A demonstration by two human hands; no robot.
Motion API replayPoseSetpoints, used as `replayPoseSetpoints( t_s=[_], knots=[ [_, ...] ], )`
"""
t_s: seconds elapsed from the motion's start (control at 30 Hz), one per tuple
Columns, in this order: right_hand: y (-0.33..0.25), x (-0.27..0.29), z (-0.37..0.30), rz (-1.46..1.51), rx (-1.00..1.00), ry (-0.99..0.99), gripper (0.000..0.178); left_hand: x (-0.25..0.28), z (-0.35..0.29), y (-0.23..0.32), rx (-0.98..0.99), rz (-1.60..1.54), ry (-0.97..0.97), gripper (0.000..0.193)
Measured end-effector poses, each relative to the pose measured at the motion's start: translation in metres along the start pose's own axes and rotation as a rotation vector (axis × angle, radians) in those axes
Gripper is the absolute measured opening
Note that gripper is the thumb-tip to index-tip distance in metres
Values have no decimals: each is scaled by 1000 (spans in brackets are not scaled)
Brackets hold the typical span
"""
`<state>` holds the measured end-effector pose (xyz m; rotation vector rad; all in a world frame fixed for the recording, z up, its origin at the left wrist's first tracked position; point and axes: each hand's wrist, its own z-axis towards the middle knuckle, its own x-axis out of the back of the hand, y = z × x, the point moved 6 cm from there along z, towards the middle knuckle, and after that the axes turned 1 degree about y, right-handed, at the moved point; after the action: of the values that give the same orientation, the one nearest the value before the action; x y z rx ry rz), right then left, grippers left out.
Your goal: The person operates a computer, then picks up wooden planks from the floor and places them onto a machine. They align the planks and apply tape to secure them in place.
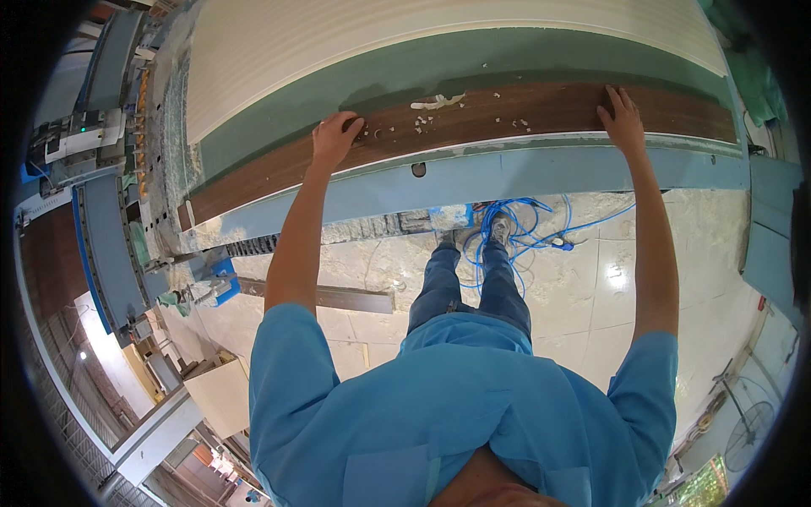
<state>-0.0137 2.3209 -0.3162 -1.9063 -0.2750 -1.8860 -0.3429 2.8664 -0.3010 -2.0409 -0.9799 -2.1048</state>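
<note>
Far left: machine rail [106, 253], blue-grey, runs down the edge of view, with a control box [76, 139] above it. A short plank [325, 296] lies on the tiled floor [591, 296] below the bench.

Left hand [335, 138]: fingers curled, knuckles up, pressing on the near part of the brown board [473, 118]. No pinch visible; whether the fingertips hook anything I cannot tell. Looks like a hold-down, weight through a straight arm.

Board: long, dark wood-grain strip, lying flat along the front of the green bed [405, 72], just behind the blue frame [524, 173]. It spans between both hands and runs on past the left one toward the rail. Pale chips [422, 122] and a smear of white paste [438, 102] sit on it between the hands, nearer the left.

Behind it: a wide white ribbed sheet [422, 34] covers the rest of the bed.

Right hand [623, 118]: open, fingers spread flat, palm down on the board near its right end. Wide spacing of the two hands likely keeps the long strip from pivoting or lifting.

Below: a blue hose [515, 232] coils on the floor by the person's shoes, clear of the bench.
</note>
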Motion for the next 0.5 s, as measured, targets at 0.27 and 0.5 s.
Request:
replayPoseSetpoints(
  t_s=[0.27,0.5],
  knots=[
    [-13,-2,43,-50,-3,-67,64,6,-5,-31,39,46,49,38],
    [-33,22,-5,-10,96,290,52,9,-27,-40,149,-160,-83,38]
  ],
)
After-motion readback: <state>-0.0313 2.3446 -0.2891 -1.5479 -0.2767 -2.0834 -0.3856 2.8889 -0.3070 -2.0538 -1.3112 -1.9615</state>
